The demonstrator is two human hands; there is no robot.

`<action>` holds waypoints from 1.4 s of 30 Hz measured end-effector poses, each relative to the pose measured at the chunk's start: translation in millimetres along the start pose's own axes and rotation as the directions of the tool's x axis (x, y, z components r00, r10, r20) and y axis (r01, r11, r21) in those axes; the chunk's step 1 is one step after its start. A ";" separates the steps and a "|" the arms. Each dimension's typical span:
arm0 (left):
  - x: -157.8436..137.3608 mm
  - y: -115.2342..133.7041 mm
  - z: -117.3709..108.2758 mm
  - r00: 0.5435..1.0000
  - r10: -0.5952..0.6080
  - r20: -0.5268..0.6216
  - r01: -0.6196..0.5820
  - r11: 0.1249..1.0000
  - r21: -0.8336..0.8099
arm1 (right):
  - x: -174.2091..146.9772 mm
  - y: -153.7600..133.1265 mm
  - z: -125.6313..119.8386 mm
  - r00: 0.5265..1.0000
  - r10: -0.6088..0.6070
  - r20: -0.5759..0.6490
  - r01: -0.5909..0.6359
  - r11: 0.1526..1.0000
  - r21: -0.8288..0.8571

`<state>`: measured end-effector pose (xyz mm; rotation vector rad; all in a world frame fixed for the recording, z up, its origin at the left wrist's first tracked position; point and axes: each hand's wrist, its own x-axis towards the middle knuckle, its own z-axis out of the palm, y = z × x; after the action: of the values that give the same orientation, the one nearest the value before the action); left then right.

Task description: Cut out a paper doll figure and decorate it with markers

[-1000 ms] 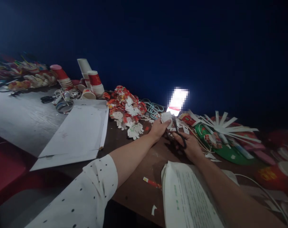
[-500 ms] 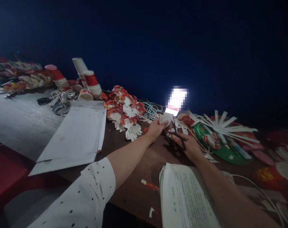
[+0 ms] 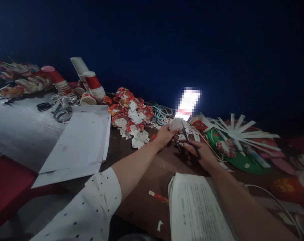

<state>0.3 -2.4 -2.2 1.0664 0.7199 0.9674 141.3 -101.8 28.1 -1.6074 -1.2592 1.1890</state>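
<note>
My left hand (image 3: 166, 135) pinches a small white piece of paper (image 3: 175, 124) above the brown table. In my right hand (image 3: 199, 153) is a pair of black-handled scissors (image 3: 187, 138), its blades pointing up at the paper's right side. Whether the blades touch the paper I cannot tell. White paper scraps (image 3: 193, 134) lie just behind the scissors. Beyond my hands glows a bright phone-like screen (image 3: 188, 103), its content blurred. Left of my left hand sits a pile of red paper pieces (image 3: 126, 105) with white paper cutouts (image 3: 140, 138) in front.
White boards (image 3: 76, 144) lie at left, with stacked paper cups (image 3: 93, 83) behind and dark scissors (image 3: 44, 106) beyond. A printed paper stack (image 3: 195, 204) is near me. At right, a white strip-cut paper cup (image 3: 238, 134) rests over a green disc (image 3: 252, 164). Coiled cable (image 3: 160, 113) lies behind.
The scissors have turned slightly and moved a little right and down with my right hand. My left hand still holds the paper. The view has shifted slightly.
</note>
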 end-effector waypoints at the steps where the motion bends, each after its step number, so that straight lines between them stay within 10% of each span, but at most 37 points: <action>1: 0.2 -0.1 0.1 1.000 -0.002 -0.002 0.003 1.000 0.004 | 0.4 1.2 -0.4 1.000 0.002 0.001 -0.002 1.000 0.005; 42: -5.4 11.2 -3.3 0.970 -0.170 0.174 0.182 0.982 -0.054 | -1.8 5.9 -13.8 0.999 -0.010 0.053 0.014 0.997 -0.079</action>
<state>-8.1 -4.2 7.3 0.9924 0.6250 0.7351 156.0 -105.2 26.8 -1.6328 -1.3634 1.1939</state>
